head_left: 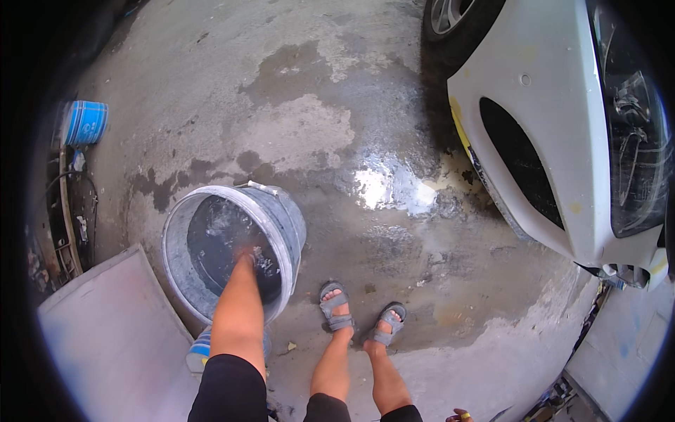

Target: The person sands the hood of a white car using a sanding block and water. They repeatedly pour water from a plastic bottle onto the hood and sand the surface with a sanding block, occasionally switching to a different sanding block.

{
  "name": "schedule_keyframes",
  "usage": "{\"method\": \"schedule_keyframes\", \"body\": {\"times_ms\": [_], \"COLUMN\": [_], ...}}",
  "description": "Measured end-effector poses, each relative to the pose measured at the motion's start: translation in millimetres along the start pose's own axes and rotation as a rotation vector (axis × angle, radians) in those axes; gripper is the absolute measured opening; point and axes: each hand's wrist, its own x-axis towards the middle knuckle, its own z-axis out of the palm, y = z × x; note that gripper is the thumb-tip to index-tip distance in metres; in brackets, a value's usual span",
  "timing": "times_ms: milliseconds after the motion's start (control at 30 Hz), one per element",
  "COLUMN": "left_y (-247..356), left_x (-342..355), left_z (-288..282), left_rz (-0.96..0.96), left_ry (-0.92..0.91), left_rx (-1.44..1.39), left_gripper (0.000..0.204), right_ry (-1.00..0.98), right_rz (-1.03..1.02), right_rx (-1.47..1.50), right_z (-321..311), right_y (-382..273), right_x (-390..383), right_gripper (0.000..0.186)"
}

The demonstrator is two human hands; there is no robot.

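A large grey bucket with murky, dark water stands on the wet ground at left. Down into it reaches my left arm, and my left hand is under the water, with ripples and foam around the wrist. The fingers are hidden there, so whether they hold anything does not show. Only a few fingertips of my right hand show at the lower edge, with a small yellow patch on or between them. That hand hangs right of my feet, away from the bucket; its grip is cut off by the frame.
A white car's front end with scuffed yellow patches fills the right side. A blue can lies far left. A pale panel leans left of the bucket, near a blue-and-white container. Wet concrete surrounds my sandalled feet.
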Motion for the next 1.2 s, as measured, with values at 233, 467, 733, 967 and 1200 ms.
{"method": "schedule_keyframes", "body": {"times_ms": [233,467,733,967,1200], "left_y": [23,82,38,64,60], "left_x": [-25,-134,-234,-412,-615], "left_z": [1,-57,-141,-221,-246], "left_rz": [-0.113,-0.062,0.536,1.033,1.462], "left_ry": [-0.004,0.216,0.479,0.555,0.264], "left_rx": [-0.439,-0.875,-0.965,-0.788,-0.506], "left_gripper": [0.049,0.064,0.062,0.082,0.081], "right_ry": [0.03,0.038,0.21,0.447,0.663], "right_rz": [-0.079,0.078,-0.389,-0.705,-0.949], "right_rx": [-0.061,0.133,-0.066,0.245,0.397], "right_z": [4,-7,-19,-74,-136], "right_y": [21,-36,-68,-165,-223], "right_x": [5,-13,-13,-111,-267], "right_gripper": [0.049,0.051,0.052,0.045,0.052]}}
